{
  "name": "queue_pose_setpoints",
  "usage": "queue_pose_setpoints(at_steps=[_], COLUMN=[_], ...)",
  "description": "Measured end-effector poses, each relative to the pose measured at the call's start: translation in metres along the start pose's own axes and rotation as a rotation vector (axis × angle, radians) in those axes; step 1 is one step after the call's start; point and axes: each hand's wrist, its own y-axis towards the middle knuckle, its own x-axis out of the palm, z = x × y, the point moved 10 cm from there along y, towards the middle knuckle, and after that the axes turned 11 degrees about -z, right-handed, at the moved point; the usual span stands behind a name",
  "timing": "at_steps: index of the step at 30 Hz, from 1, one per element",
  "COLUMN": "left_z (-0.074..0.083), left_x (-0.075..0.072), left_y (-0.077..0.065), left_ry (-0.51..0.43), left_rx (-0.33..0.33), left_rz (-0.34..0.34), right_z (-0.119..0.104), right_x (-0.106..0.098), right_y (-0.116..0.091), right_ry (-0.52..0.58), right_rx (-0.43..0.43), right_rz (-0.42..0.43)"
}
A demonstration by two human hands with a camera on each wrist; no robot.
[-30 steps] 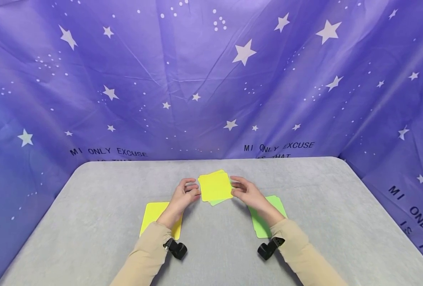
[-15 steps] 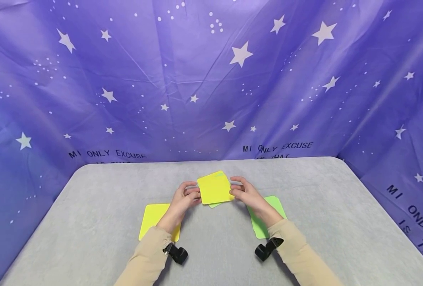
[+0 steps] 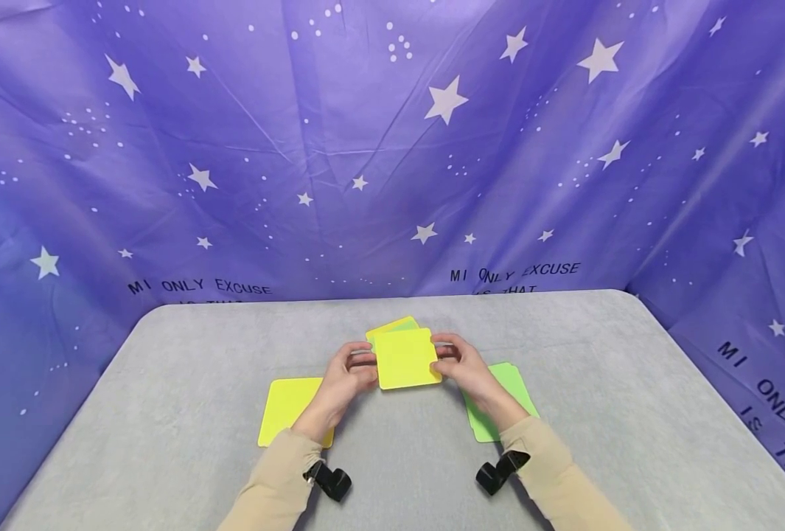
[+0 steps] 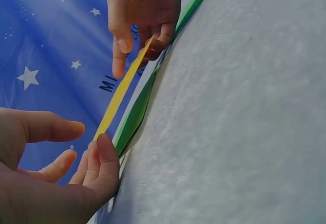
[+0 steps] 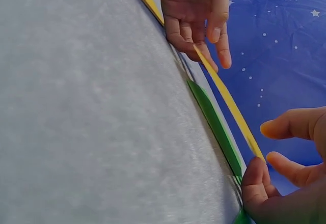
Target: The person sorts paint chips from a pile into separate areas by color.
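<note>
We hold the top yellow card (image 3: 408,358) between both hands, lifted off the stack (image 3: 393,327) of yellow and green cards on the grey table (image 3: 166,369). Left hand (image 3: 347,376) pinches its left edge — right hand (image 3: 463,366) pinches the right edge; thumbs above, fingers below. The card lies nearly flat, spanning left–right, equally near each hand. A yellow pile (image 3: 284,405) sits left, a green pile (image 3: 508,391) right.
</note>
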Motion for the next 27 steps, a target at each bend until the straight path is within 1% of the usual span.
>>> queue_pose_setpoints(at_steps=[3,7,11,17,22,27], left_z=[0.0,0.0,0.001,0.001,0.0,-0.002], left_x=[0.001,0.001,0.004,0.006,0.007,0.007], left_y=[-0.001,-0.004,-0.007,-0.011,-0.015,-0.019], left_ry=[0.033,0.053,0.052,0.043,0.045,0.054], left_rx=[0.014,0.021,0.029,0.033,0.039,0.038], left_rz=[0.002,0.008,-0.001,-0.011,-0.04,-0.075], right_z=[0.0,-0.001,-0.002,-0.003,-0.002,-0.001], right_x=[0.001,0.003,0.003,0.007,0.011,0.016], right_y=[-0.002,-0.004,-0.007,-0.014,-0.018,-0.023], right_ry=[-0.027,-0.046,-0.055,-0.034,-0.016,-0.024], right_rx=[-0.008,-0.013,-0.013,-0.005,0.008,0.006], right_rz=[0.002,0.002,0.003,-0.013,-0.024,-0.057])
